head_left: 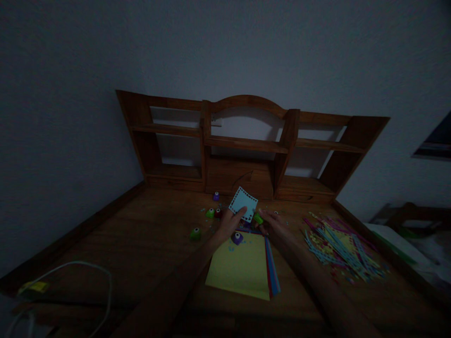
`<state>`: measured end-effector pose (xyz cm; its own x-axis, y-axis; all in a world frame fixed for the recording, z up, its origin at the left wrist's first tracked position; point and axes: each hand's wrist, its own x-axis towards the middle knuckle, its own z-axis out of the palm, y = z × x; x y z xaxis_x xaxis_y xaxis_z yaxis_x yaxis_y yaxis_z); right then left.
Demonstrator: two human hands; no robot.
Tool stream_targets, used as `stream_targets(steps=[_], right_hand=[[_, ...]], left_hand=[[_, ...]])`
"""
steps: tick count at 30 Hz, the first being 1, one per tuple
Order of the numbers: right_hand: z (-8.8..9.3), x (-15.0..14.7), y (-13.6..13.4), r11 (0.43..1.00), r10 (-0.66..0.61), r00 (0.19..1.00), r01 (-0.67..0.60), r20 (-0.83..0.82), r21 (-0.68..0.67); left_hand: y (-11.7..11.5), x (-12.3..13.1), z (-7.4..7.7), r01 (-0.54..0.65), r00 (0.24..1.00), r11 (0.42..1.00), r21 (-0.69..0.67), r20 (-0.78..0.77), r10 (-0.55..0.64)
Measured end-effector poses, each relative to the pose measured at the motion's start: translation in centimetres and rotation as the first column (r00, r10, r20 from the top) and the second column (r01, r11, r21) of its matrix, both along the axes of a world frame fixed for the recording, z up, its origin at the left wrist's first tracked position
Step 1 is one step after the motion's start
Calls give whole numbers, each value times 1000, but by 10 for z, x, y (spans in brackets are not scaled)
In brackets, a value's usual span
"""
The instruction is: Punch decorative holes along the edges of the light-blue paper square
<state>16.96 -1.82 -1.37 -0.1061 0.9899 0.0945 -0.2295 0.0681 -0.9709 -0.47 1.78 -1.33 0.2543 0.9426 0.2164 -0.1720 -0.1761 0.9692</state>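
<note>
My left hand [229,223] pinches a small light-blue paper square [245,203], with the thumb on top. Punched shapes run along the edges of this square. Close to its lower right corner, my right hand [274,222] is closed on a bright green craft punch [258,218]. A purple craft punch [237,238] sits on the yellow paper [239,267] below my hands, among small blue cut-outs. Beyond my left hand stand a green craft punch [210,213] and a dark red craft punch [218,213].
Another green punch [195,234] and a purple punch [216,196] stand on the wooden desk [141,239]. A heap of coloured paper strips [347,246] lies at the right. A wooden shelf unit [246,142] closes off the back. A pale cable [110,281] loops at the left front.
</note>
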Motion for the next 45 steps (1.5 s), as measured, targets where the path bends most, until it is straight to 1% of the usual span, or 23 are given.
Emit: stream_targets(steps=[3, 7, 13, 16, 20, 23, 28, 31, 34, 37, 40, 42, 45], right_hand=[[-2, 1, 1, 999, -32, 999, 32, -8, 18], [-4, 1, 2, 998, -60, 998, 60, 3, 14], [-4, 1, 0, 999, -26, 998, 24, 54, 41], [-4, 1, -1, 998, -34, 996, 30, 81, 47], [-4, 1, -2, 999, -24, 997, 21, 76, 48], [-4, 2, -2, 1000, 2, 998, -4, 65, 25], [-4, 3, 0, 1000, 23, 997, -22, 78, -9], [-4, 3, 0, 1000, 22, 997, -22, 75, -7], [-4, 3, 0, 999, 31, 997, -29, 65, -21], [-3, 3, -1, 998, 61, 996, -59, 62, -28], [-1, 2, -3, 997, 69, 996, -67, 49, -37], [0, 1, -4, 997, 63, 997, -60, 42, -50], [2, -1, -7, 998, 51, 998, -50, 28, -47]], left_hand=[[2, 0, 1, -44, 999, 998, 44, 0, 44], [3, 1, -1, -54, 999, 998, 33, 9, 53], [2, 1, -1, -34, 999, 997, 62, -5, 34], [0, 1, 0, -29, 1000, 997, 65, -2, 29], [-1, 1, 2, -24, 1000, 999, 23, -12, 24], [-4, 1, 6, -5, 1000, 1000, -23, -28, 4], [-9, 0, 11, 20, 999, 1000, -3, -26, -20], [-9, 1, 10, 41, 999, 999, 1, -28, -41], [-6, 2, 5, 76, 997, 996, 45, -32, -75], [-4, 3, 1, 106, 992, 994, 31, -67, -104], [-5, 3, 3, 121, 990, 992, 40, -81, -117], [-6, 3, 5, 131, 989, 989, 63, -73, -127], [-9, 3, 9, 144, 988, 988, 62, -72, -139]])
